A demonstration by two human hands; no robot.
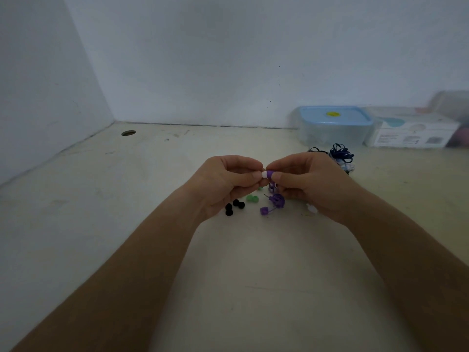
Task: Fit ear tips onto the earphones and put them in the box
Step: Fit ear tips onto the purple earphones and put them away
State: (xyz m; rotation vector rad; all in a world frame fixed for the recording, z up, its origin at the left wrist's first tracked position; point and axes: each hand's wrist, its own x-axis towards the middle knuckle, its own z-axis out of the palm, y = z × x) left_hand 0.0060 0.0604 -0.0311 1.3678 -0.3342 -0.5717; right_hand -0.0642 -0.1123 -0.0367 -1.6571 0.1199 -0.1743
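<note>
Purple earphone (270, 174) pinched in right fingers (278, 177), white ear tip (264, 174) in left fingers (253, 176); blue-lidded box (330, 135) closed.

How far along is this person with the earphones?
Early. Nothing is visibly boxed: the blue-lidded box stands shut at the back. In hand: the left hand pinches a white ear tip against the purple earbud that the right hand holds. Still to do: the second purple earbud lies apparently bare on the table, the dark blue earphones wait, then boxing.
</note>
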